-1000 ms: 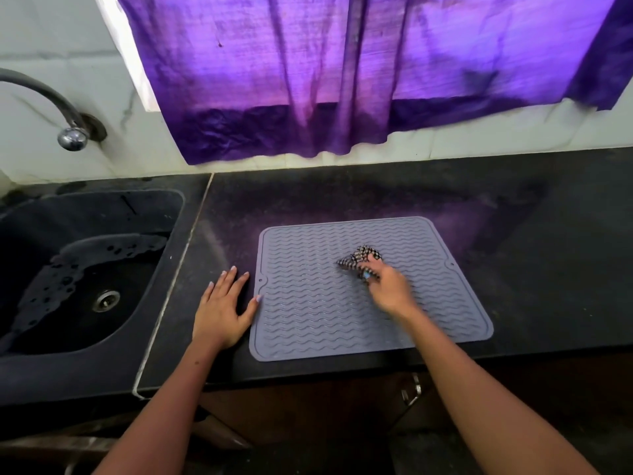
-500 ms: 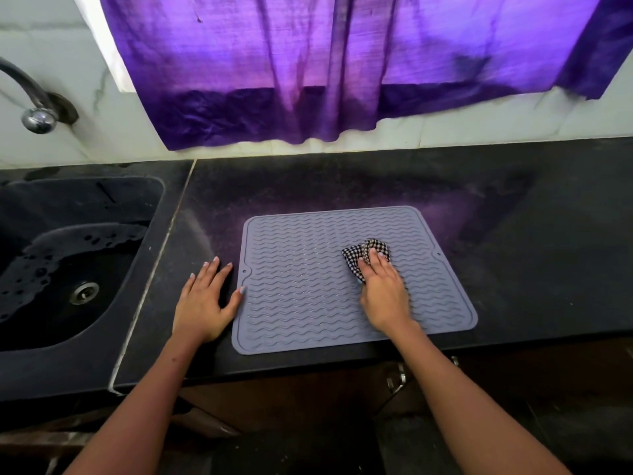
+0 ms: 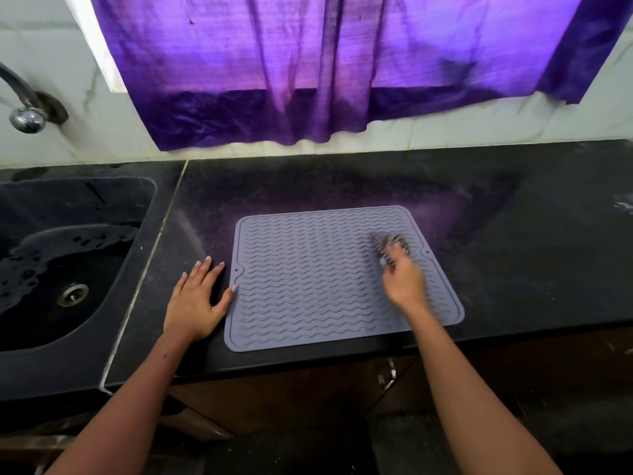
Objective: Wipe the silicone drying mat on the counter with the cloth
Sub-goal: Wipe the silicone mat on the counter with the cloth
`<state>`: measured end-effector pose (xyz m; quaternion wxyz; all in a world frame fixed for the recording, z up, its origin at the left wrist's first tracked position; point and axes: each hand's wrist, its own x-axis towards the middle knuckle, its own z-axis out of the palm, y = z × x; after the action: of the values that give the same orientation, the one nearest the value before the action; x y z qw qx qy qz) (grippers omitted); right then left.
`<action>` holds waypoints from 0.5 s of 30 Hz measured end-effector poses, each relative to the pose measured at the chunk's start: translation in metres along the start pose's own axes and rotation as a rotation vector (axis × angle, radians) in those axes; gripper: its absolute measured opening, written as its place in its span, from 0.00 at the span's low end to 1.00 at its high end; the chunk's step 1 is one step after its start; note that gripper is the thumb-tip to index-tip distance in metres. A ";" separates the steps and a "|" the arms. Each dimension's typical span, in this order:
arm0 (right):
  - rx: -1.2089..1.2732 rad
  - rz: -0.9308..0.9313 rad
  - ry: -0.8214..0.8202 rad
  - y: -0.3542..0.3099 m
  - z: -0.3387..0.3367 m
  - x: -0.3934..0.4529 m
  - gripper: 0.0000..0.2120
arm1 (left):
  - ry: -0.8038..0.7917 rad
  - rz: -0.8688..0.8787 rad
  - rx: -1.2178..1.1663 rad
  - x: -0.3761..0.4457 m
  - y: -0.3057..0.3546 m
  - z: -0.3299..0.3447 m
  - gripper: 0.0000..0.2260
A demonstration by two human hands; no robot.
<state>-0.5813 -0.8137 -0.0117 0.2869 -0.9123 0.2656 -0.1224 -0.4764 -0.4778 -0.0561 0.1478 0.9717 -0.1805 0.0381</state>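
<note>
A grey silicone drying mat (image 3: 308,286) with wavy ridges lies flat on the black counter (image 3: 513,234), near its front edge. My right hand (image 3: 402,281) presses a small black-and-white checked cloth (image 3: 388,242) onto the mat's right part, close to the right rim; hand and cloth are blurred by motion. My left hand (image 3: 195,299) rests flat on the counter with fingers spread, its thumb touching the mat's left edge.
A dark sink (image 3: 61,269) with a drain sits to the left, with a metal tap (image 3: 24,108) above it. A purple curtain (image 3: 325,70) hangs on the wall behind the counter. Cabinet doors with a handle (image 3: 387,373) are below the counter's front edge.
My right hand has slid the cloth from the mat's middle toward its right side. My left hand has stayed at the mat's left edge.
</note>
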 end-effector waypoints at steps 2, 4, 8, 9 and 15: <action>-0.268 -0.092 -0.075 0.010 0.017 -0.003 0.26 | 0.004 0.005 0.002 0.000 0.000 0.001 0.38; -0.329 -0.124 -0.067 0.011 0.020 0.002 0.27 | 0.011 0.004 -0.001 0.000 0.000 0.002 0.38; -0.207 -0.104 -0.109 0.007 0.009 0.012 0.26 | 0.024 0.006 -0.010 0.000 0.001 0.002 0.37; -0.086 -0.048 -0.118 0.008 0.006 0.015 0.25 | 0.026 0.002 -0.012 0.000 0.001 0.002 0.37; 0.577 0.338 0.166 0.011 -0.031 0.036 0.18 | 0.012 -0.004 -0.015 -0.001 0.002 0.000 0.38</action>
<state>-0.5678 -0.8553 0.0098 0.5265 -0.7236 0.3899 -0.2172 -0.4780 -0.4792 -0.0556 0.1562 0.9707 -0.1779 0.0424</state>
